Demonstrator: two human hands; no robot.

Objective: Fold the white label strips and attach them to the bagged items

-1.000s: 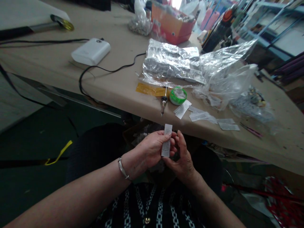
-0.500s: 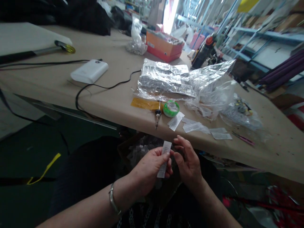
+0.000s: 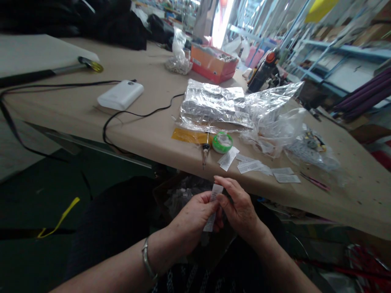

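Note:
My left hand (image 3: 195, 213) pinches a narrow white label (image 3: 209, 224) with small printed text, held upright between thumb and fingers above my lap. My right hand (image 3: 240, 205) is at the label's upper part, its thumb against the strip beside my left thumb and its fingers reaching past the top end. Part of the label is covered by both thumbs. On the table edge ahead lie more white printed labels (image 3: 252, 166), next to a green-rimmed round tin (image 3: 222, 142) and a soldering iron (image 3: 205, 150) with its tip toward me.
Below the table edge stands a box of clear plastic pieces (image 3: 180, 199). Silvery plastic bags (image 3: 214, 103), pink-handled tweezers (image 3: 314, 181), a white power bank (image 3: 121, 95), a black cable (image 3: 143, 115) and an orange box (image 3: 210, 65) lie on the table (image 3: 159, 144).
My right hand has moved left onto the label, its thumb now touching the strip. My left hand still holds the label. The whole view has shifted slightly.

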